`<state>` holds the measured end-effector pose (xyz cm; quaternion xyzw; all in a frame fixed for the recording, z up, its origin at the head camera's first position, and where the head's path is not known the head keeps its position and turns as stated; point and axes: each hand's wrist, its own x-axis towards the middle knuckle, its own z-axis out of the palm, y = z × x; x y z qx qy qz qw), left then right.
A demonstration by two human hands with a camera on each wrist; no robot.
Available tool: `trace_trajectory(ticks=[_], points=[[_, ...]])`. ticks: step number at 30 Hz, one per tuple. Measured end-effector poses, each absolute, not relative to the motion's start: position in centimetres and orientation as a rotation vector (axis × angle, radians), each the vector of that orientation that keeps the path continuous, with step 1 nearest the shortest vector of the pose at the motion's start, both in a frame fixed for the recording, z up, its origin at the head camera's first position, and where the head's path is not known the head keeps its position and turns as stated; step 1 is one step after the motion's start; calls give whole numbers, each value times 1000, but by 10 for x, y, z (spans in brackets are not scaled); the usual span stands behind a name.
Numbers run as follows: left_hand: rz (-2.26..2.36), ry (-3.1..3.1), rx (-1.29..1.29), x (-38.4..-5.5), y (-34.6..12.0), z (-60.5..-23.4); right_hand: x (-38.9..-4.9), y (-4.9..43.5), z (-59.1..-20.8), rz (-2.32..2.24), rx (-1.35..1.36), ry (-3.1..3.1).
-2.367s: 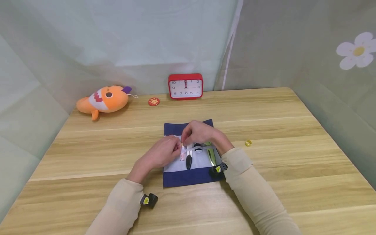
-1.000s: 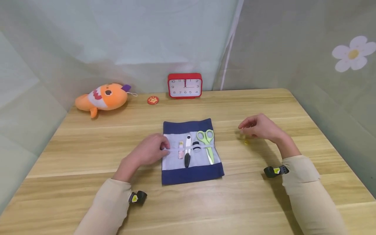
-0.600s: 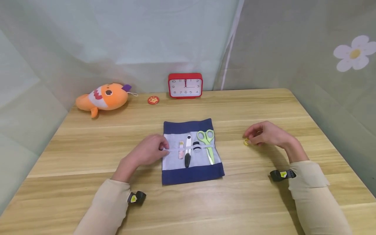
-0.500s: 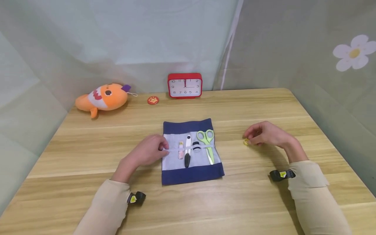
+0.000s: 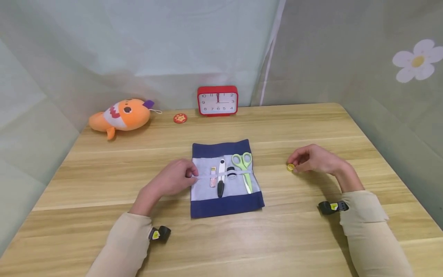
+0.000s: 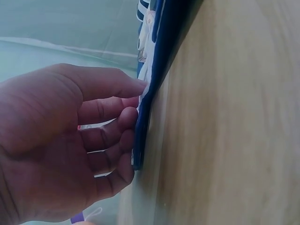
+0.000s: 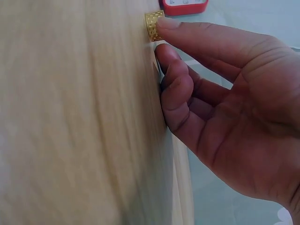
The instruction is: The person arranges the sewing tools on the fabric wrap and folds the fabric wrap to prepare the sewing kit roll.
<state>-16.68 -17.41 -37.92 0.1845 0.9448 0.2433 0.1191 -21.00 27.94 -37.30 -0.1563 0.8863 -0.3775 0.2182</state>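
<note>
A navy sewing roll point(image 5: 225, 207) with a pale lining lies spread on the table. An elastic band point(image 5: 205, 176) crosses its pink-and-white tape measure point(image 5: 213, 181), white-and-black seam ripper point(image 5: 221, 181), black-and-white thread spools point(image 5: 231, 173) and green scissors point(image 5: 247, 173). My left hand point(image 5: 176, 177) rests its fingertips on the roll's left edge, by the band's end. Loosely bent, its fingers touch the lining side in the left wrist view. Right of the roll, my right hand point(image 5: 316, 159) pinches a gold dimpled ring thimble point(image 7: 153, 26) at the tabletop, thumb against its outer face.
A red clock point(image 5: 217, 100) stands at the table's back edge. Left of it lie a round red badge point(image 5: 180, 118) and an orange plush toy point(image 5: 121, 114). Curtains point(image 5: 138, 46) close off the back and sides.
Both hands have left the roll's middle: the left slid to its left edge, uncovering the tools, and the right travelled right to the thimble. Over the last half second both stay nearly still.
</note>
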Motion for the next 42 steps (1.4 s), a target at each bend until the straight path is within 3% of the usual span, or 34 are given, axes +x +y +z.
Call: trace_trajectory(ticks=[42], points=[[752, 2746, 534, -166, -175, -380, -213, 264, -376, -1010, -476, 2509]])
